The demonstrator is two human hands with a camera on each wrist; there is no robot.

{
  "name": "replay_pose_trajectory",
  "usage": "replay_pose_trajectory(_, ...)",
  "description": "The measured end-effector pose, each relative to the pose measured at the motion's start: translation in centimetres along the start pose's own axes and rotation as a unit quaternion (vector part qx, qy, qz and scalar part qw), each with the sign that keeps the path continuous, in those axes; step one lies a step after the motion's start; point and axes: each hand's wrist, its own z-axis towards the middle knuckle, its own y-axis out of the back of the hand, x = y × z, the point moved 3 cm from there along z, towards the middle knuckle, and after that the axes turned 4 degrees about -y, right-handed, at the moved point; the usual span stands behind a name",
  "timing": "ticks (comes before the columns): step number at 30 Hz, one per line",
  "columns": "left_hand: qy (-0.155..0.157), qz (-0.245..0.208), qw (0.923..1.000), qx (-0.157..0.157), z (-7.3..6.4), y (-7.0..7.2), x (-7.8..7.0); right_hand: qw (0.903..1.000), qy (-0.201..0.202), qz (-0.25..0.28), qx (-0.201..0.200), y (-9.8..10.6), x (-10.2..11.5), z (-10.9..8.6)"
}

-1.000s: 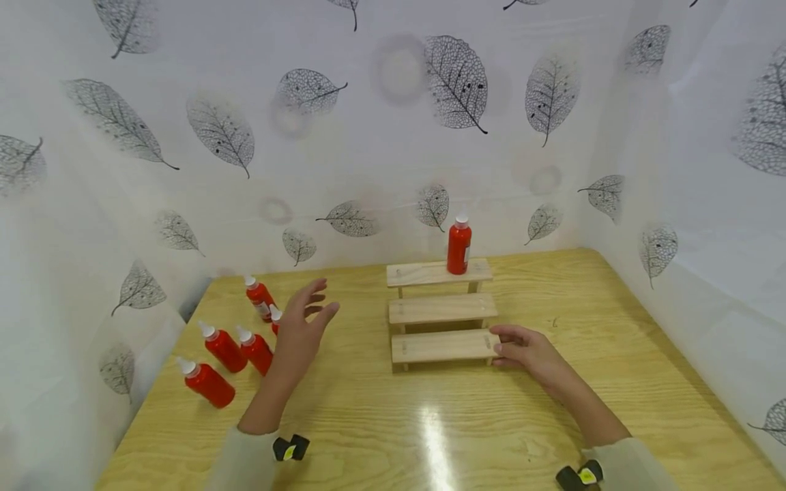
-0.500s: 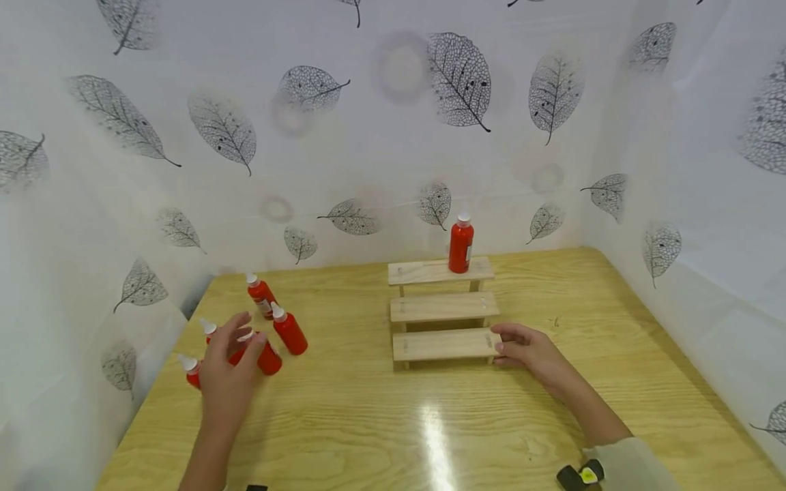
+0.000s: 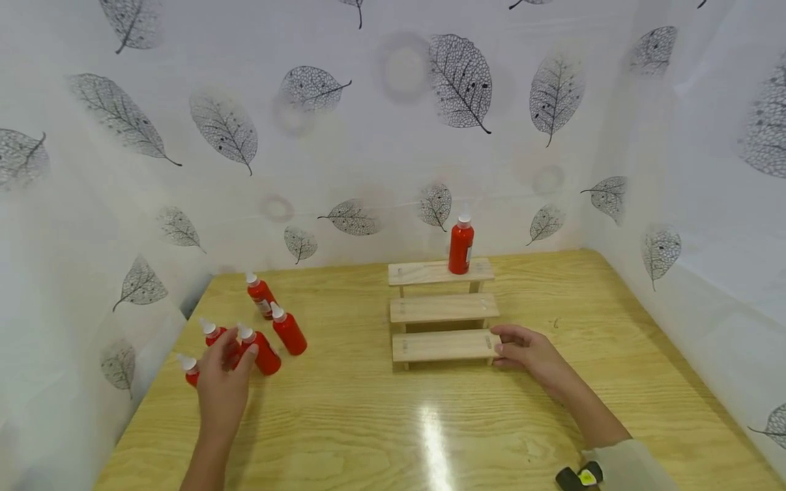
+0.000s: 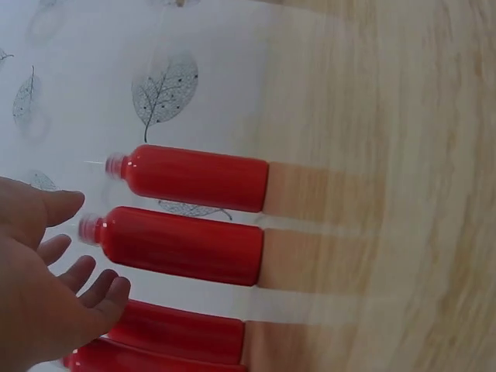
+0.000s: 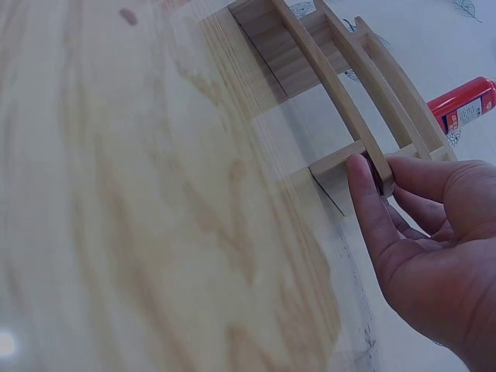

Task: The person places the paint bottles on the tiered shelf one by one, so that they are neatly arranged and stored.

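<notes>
My left hand (image 3: 224, 382) is over the red squeeze bottles on the left of the table, thumb and fingers apart. In the left wrist view the fingertips are close to the neck of one bottle (image 4: 182, 244), with nothing between them. In the head view the hand covers part of a rear bottle (image 3: 213, 333), beside another bottle (image 3: 265, 354). My right hand (image 3: 533, 354) pinches the right end of the lowest step of a three-step wooden stand (image 3: 442, 346). In the right wrist view, thumb and fingers grip that step's end (image 5: 372, 159).
One red bottle (image 3: 461, 247) stands upright on the stand's top step. More bottles stand at the left: one at the back (image 3: 262, 299), one nearer the stand (image 3: 290, 331), one at the far left (image 3: 190, 372). A leaf-patterned white curtain (image 3: 368, 136) encloses the wooden table (image 3: 344, 423).
My left hand has moved left and toward me, from beside the bottles to over them, then lowered slightly. My right hand keeps its grip on the stand; the bottles have not moved.
</notes>
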Motion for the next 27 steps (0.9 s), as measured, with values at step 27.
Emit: replay_pose_trajectory(27,0.006,-0.004,0.998,-0.062,-0.1,-0.3,-1.1,0.9999,-0.008,-0.001,-0.006,-0.1,0.0,0.0)
